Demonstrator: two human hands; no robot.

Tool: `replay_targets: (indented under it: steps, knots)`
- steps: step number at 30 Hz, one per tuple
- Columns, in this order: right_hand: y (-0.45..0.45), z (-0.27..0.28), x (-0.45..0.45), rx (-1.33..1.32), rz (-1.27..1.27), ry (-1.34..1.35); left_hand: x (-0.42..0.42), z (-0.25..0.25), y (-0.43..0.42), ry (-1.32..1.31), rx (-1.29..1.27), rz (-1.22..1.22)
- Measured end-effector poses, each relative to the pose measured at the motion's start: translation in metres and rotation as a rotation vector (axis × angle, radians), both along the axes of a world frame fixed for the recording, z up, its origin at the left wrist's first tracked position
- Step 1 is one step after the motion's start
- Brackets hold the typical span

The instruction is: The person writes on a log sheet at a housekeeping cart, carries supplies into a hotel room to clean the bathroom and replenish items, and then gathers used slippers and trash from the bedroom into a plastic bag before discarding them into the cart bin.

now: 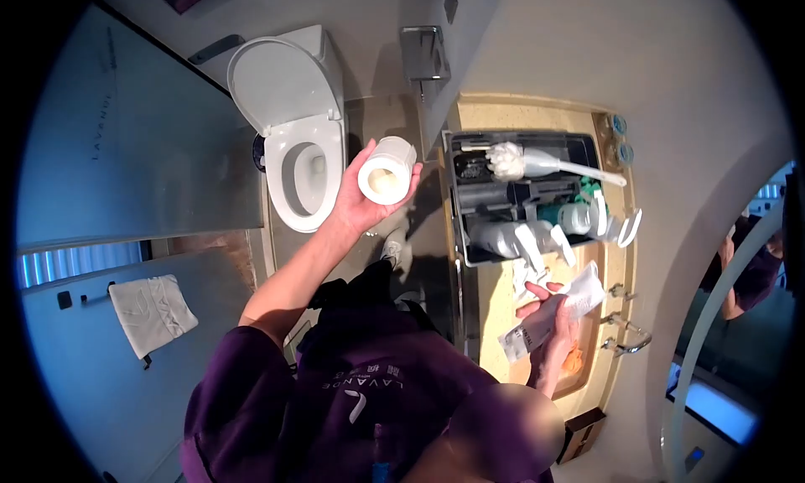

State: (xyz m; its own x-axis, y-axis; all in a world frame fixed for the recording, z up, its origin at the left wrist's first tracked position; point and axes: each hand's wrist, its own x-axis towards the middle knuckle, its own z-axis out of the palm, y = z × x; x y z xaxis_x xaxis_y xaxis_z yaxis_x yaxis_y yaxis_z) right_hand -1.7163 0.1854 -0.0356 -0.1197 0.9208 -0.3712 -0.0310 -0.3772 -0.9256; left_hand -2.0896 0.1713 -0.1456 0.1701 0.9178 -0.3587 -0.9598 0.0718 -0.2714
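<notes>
My left hand [360, 202] holds a white paper roll [397, 154] from below, its hollow end facing up toward me, over the floor between the toilet and the counter. Over the sink basin, my right hand [560, 325] grips a long white-and-grey packet [584, 290] with small print, its grey end pointing down and left. Some fingers of this hand are spread above the packet. Beyond it, a black caddy [459, 223] on the counter carries a white-handled brush [537, 162] and several spray bottles [501, 236].
The white toilet [285, 72] has its lid raised. Along the counter [495, 110] are a chrome faucet [633, 340], two glasses [622, 153] and an orange cloth [573, 361] in the basin. A towel [153, 314] hangs at left; a round mirror [746, 257] is at right.
</notes>
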Motion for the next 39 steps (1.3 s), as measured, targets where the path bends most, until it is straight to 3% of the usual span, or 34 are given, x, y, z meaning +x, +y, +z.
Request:
replay_targets:
  steps: [5,8,11,15,16,21,25,27,28,31,32,34,38,39]
  knots:
    - [-0.036,-0.031,0.031,0.012,-0.044,0.021,0.052,0.015,-0.029,0.137,-0.194,0.0]
    - [-0.065,-0.042,0.041,-0.01,-0.071,-0.091,0.084,0.013,-0.049,0.374,0.017,-0.155]
    - [-0.094,-0.053,0.031,-0.035,-0.168,0.04,0.117,0.036,-0.066,0.749,0.062,-0.348]
    - [-0.111,-0.071,0.024,-0.158,-0.112,0.321,0.159,0.073,-0.08,1.606,0.305,-0.463]
    - [-0.114,-0.073,0.02,-0.147,-0.092,0.377,0.167,0.084,-0.085,1.838,0.465,-0.445]
    - [-0.125,-0.085,0.026,-0.16,0.039,0.557,0.197,0.104,-0.101,2.018,0.775,-0.387]
    - [-0.131,-0.086,0.027,-0.106,0.029,0.526,0.198,0.115,-0.107,2.033,0.82,-0.427]
    - [-0.133,-0.086,0.027,-0.052,0.019,0.49,0.2,0.117,-0.115,1.645,0.496,-0.542]
    - [-0.134,-0.087,0.029,-0.033,0.038,0.42,0.199,0.111,-0.116,1.646,0.496,-0.539]
    - [-0.137,-0.08,0.027,0.009,0.017,0.289,0.189,0.09,-0.123,1.045,0.326,-0.477]
    - [-0.138,-0.077,0.025,0.031,-0.026,0.23,0.185,0.083,-0.125,1.044,0.326,-0.472]
    - [-0.14,-0.083,0.025,0.045,-0.026,0.172,0.179,0.07,-0.128,0.652,0.181,-0.446]
    - [-0.141,-0.073,0.02,0.059,-0.035,0.085,0.175,0.058,-0.135,0.335,0.148,-0.382]
    - [-0.14,-0.071,0.018,0.057,-0.024,0.08,0.174,0.052,-0.135,0.422,0.158,-0.391]
